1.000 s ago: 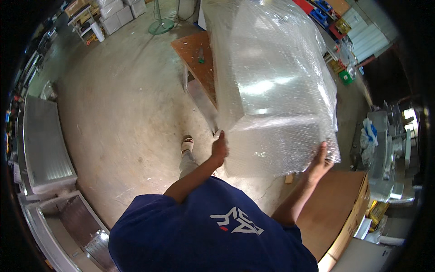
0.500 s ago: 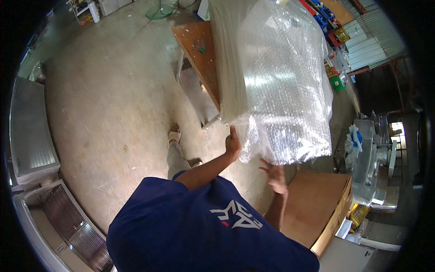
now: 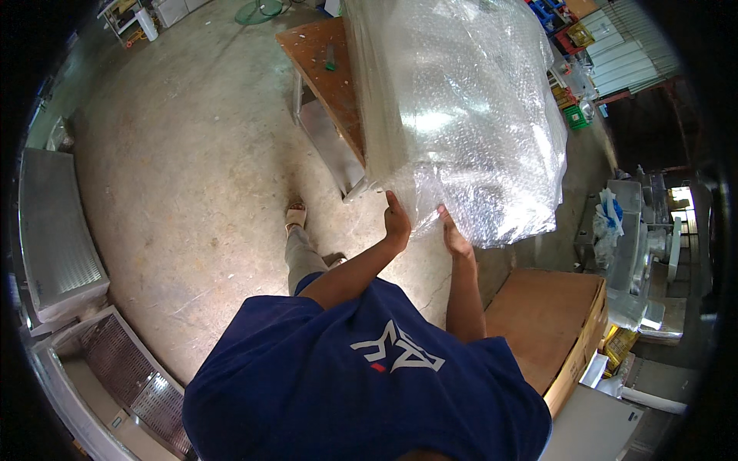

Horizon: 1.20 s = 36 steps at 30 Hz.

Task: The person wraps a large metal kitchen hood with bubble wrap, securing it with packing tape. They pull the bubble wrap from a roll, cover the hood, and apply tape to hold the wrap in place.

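Observation:
A large bulky bundle in clear bubble wrap (image 3: 477, 131) lies on a brown-topped table, its loose near edge hanging toward me. My left hand (image 3: 397, 224) is closed at the wrap's near left corner, thumb pointing up and fingers mostly hidden. Just to its right, my right hand (image 3: 455, 237) pinches the same loose edge, its thumb on top and its fingers out of sight beneath the plastic. What the wrap encloses cannot be made out.
Left of the bundle, the brown tabletop (image 3: 315, 58) carries a small green-handled tool (image 3: 330, 57). A large cardboard box (image 3: 530, 319) stands close by my right arm. Metal cabinets (image 3: 58, 223) line the left side. Wrapped metal parts (image 3: 626, 246) are stacked at the right.
My right hand has moved up from below the wrap's edge and closed on it. The near edge is now lifted and gathered between my hands; my left hand stays at the corner.

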Motion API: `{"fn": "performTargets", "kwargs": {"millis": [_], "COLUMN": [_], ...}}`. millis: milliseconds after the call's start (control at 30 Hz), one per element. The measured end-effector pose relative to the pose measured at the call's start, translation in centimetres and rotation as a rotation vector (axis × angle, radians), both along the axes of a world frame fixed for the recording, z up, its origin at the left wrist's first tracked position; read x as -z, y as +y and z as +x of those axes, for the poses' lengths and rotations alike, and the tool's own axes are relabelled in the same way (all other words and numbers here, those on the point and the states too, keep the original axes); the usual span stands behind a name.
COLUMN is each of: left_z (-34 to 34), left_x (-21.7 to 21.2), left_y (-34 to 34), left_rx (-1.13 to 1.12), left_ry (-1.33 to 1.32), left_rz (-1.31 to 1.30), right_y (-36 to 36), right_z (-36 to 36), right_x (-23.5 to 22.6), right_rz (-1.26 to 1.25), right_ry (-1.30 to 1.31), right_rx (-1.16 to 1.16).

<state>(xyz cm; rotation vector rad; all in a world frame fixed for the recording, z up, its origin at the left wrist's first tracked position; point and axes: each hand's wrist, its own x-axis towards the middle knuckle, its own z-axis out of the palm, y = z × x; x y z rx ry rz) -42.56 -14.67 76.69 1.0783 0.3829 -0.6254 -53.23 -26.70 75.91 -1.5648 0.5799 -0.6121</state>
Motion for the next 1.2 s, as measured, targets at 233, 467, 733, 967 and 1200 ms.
{"fn": "performTargets", "kwargs": {"millis": [233, 467, 733, 967, 1200], "left_z": [-1.2, 3.4, 10.5, 10.9, 11.5], "left_x": [4.5, -13.0, -18.9, -16.2, -15.8], "left_y": [1.3, 0.5, -8.0, -11.1, -12.3], "left_rx": [0.569, 1.384, 1.886, 1.891, 2.04], "left_ry": [-0.278, -1.996, -1.859, -1.868, -1.633], "left_rz": [0.46, 0.162, 0.85, 0.836, 0.725], "right_y": [-9.0, -8.5, -3.4, 4.0, 6.7], "right_z": [-2.0, 2.4, 7.9, 7.7, 14.5], "right_x": [5.8, 7.1, -0.1, -2.9, 0.2], "right_rz": [-0.037, -0.77, -0.002, -0.332, -0.213], "right_ry": [-0.428, -0.239, -0.015, 0.154, 0.098], "right_rx": [-0.058, 0.336, 0.58, 1.085, 0.611]}}
